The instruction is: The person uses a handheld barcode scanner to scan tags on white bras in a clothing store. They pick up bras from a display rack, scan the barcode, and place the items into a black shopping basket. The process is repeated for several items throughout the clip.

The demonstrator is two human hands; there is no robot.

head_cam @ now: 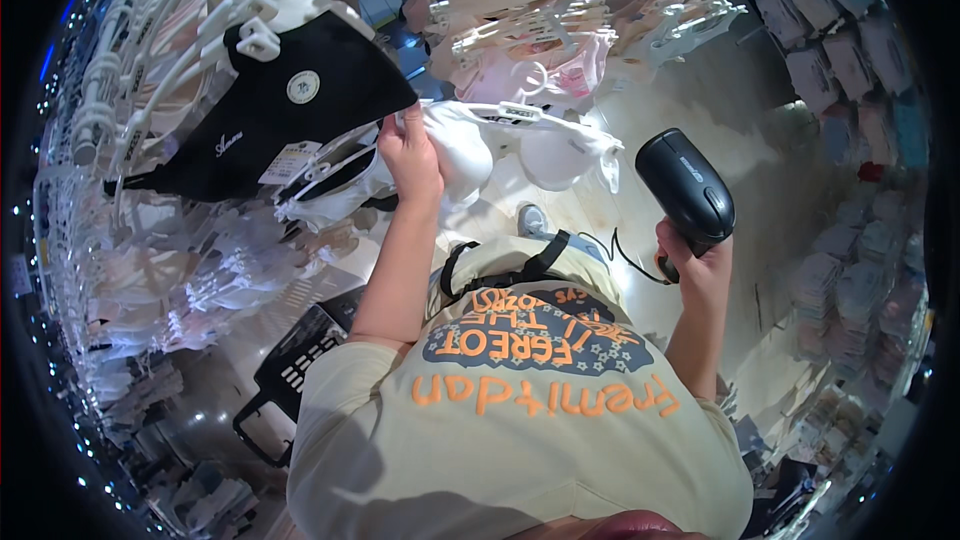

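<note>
My left hand (pixel 411 165) pinches the right corner of a black fabric garment (pixel 330 120). That garment has a round pale sticker and a white paper tag (pixel 289 163) with writing, and a white clip hanger (pixel 259 41) holds its top. Right beside my left hand hangs a white bra (pixel 551 157) on a white plastic hanger (pixel 517 112); whether my fingers also touch it is hidden. My right hand (pixel 701 266) is wrapped around the handle of a black handheld barcode scanner (pixel 686 180), raised away from the garments. A black cord (pixel 626 259) shows below it.
Closely packed bras on hangers (pixel 142 90) line the left side, with more lingerie (pixel 525 52) ahead. A black plastic basket (pixel 300 360) stands low at my left. Packaged or folded goods (pixel 847 37) fill the right-hand display. Pale flooring (pixel 742 90) lies between.
</note>
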